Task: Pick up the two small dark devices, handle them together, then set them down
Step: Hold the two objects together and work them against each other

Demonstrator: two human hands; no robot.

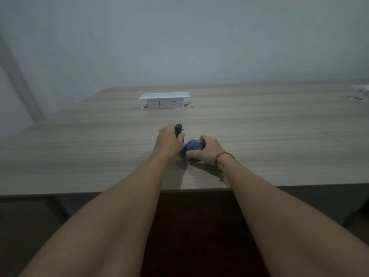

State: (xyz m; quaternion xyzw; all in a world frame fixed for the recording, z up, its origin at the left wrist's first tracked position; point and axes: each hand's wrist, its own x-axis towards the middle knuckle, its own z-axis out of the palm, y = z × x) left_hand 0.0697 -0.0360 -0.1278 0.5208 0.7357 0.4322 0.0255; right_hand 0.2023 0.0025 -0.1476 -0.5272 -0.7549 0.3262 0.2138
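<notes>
Both of my hands are out over the middle of the wooden table. My left hand is closed round a slim black device, whose rounded top sticks up above the fingers. My right hand grips a rounded dark grey device, shaped like a mouse, from its right side. The grey device sits low, at or just above the tabletop; I cannot tell whether it touches. The two devices are close together, the slim one up and to the left. A red cord circles my right wrist.
A white socket box stands on the table beyond my hands. Another white object sits at the far right edge by a round cable hole. The table's front edge runs just below my forearms, with dark floor beneath.
</notes>
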